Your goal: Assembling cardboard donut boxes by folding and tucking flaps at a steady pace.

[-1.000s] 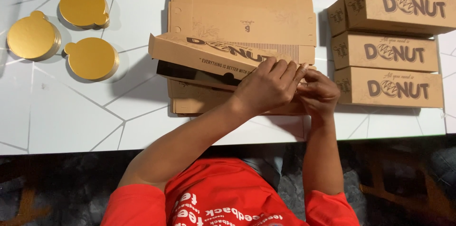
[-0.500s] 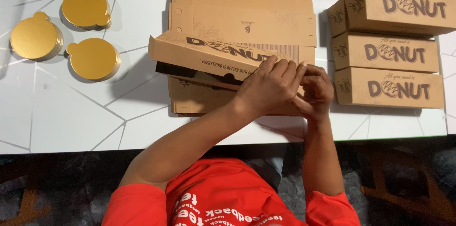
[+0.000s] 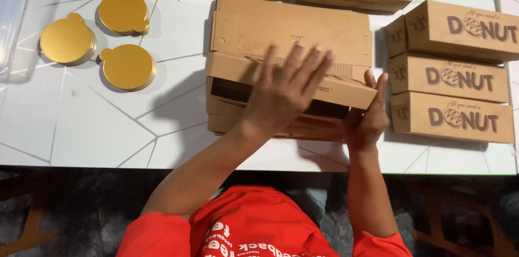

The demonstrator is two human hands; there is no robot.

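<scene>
While my left hand (image 3: 286,92) lies flat, fingers spread, on the cardboard box (image 3: 292,81), my right hand (image 3: 368,119) clasps its end on the table (image 3: 81,127).

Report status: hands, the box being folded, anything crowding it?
Left hand flat, fingers spread on half-folded brown box. Right hand grips its right end. Finished boxes stacked close on the right; gold discs apart at left.

Left hand (image 3: 284,92) flat on a half-folded cardboard box (image 3: 292,62) — right hand (image 3: 367,119) grips its end
</scene>
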